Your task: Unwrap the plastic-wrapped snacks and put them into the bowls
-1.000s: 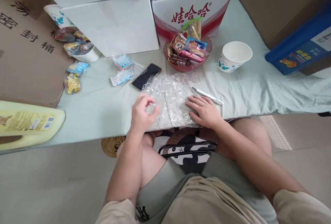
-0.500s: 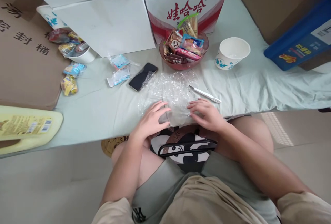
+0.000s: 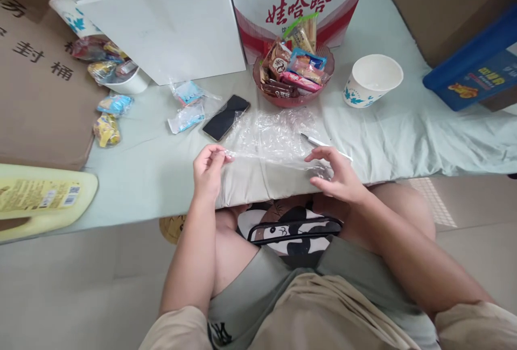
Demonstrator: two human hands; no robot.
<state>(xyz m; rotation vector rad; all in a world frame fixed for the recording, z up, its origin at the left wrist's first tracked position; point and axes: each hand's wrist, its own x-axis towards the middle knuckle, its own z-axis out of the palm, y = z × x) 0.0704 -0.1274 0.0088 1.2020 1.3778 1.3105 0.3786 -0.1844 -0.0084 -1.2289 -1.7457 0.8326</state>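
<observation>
A crumpled sheet of clear plastic film (image 3: 274, 137) lies on the table in front of me, its near edge lifted. My left hand (image 3: 210, 169) pinches the left end of that edge between thumb and fingers. At the right end is my right hand (image 3: 333, 172), thumb and fingers apart in a curve, with film close by the fingers. A white craft knife (image 3: 323, 144) lies just beyond the right hand, partly covered by it. Touching the film's left side is a black phone (image 3: 226, 117).
Behind the film stands a pink glass bowl (image 3: 293, 99) of wrapped snacks, with a paper cup (image 3: 371, 81) to its right. Torn wrappers (image 3: 188, 110) lie left of the phone. White cartons (image 3: 161, 27) line the back; a yellow jug (image 3: 44, 199) lies at left, a blue container (image 3: 472, 75) at right.
My left hand has moved left and closed on the film's edge. My right hand has shifted slightly right and turned. The film's near edge is now raised and drawn into a line.
</observation>
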